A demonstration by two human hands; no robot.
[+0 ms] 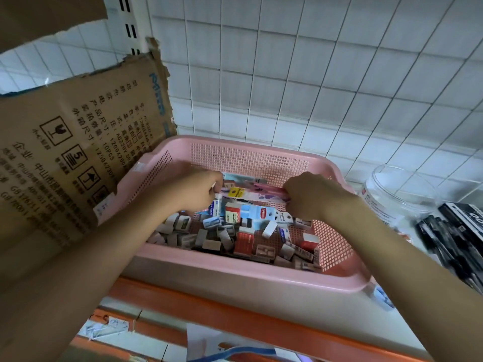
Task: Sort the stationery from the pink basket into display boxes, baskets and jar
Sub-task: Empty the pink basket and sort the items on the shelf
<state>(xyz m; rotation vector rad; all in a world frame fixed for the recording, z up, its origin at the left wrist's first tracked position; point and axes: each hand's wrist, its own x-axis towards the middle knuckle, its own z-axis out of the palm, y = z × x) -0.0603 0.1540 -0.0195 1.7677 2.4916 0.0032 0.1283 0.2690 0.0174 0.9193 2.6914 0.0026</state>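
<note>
A pink mesh basket (245, 273) sits on the shelf in front of me, holding several small erasers, sharpeners and boxed stationery (235, 231). Both hands are inside it near the far wall. My left hand (201, 190) has its fingers curled round small items at the basket's back left. My right hand (305, 195) grips the right end of a long pink packaged item (261, 190) that lies across the back of the pile. What the left fingers hold is mostly hidden.
A torn cardboard sheet (78, 158) leans at the left of the basket. A clear plastic jar (397, 194) stands to the right, with black pens and a black box (454, 236) beside it. A white wire grid (313, 74) backs the shelf; an orange shelf edge (235, 320) runs below.
</note>
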